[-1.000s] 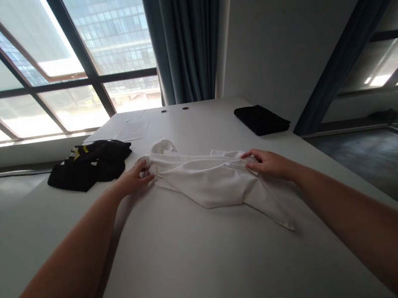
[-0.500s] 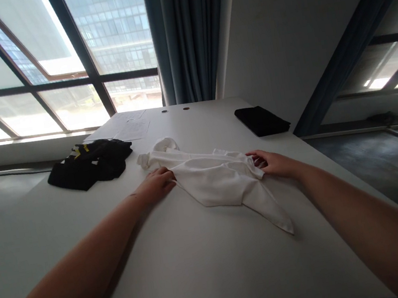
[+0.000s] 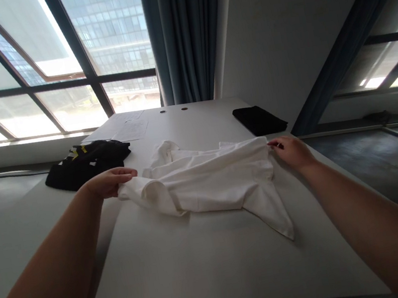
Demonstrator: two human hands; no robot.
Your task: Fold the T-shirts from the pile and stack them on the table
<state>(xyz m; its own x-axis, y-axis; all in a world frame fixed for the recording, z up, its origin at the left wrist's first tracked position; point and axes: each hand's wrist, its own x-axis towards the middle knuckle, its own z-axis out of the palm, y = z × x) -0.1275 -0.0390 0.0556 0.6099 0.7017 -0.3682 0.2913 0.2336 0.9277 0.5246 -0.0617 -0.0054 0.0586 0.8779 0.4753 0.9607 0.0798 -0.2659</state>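
The left hand (image 3: 112, 181) pinches one end of a soft white garment (image 3: 211, 179); the right hand (image 3: 290, 150) pinches the opposite corner, long shallow creases running between. The garment lies across the smooth, pale worktop (image 3: 217, 262), a pointed flap hanging nearward (its left end curls loosely). Farther out sit a rumpled black bundle (image 3: 91, 162), left, and a flat, folded black cloth (image 3: 260, 120), right.

Dim overall; washed-out glare through windows (image 3: 111, 37); table (image 3: 202, 264) softly shadowed.
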